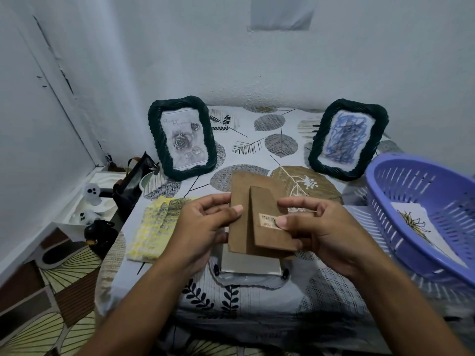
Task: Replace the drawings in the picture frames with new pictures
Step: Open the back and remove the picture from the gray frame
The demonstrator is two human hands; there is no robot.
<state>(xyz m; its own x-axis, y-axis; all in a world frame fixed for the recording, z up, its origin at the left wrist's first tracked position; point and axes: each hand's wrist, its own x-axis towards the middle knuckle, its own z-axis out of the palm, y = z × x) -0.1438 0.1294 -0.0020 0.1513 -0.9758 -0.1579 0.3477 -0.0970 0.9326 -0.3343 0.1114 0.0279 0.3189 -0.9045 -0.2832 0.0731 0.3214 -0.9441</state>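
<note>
Both hands hold the brown backing board (253,214) upright above the face-down frame (250,265): left hand (203,224) and right hand (316,227) each grip one long edge.

You've got the brown backing board (254,214) up in both hands, your left hand (203,227) pinching its left edge and your right hand (318,227) gripping the right side, thumb on the barcode sticker (270,219) of its fold-out stand. Right beneath it a glass-fronted frame (250,265) lies face down on the leaf-print cloth (257,299), with a yellow drawing (156,227) just to its left. Two dark green frames (182,137) (347,140) stand upright at the back, and a purple basket (431,222) at your right holds a flower picture (416,224).
</note>
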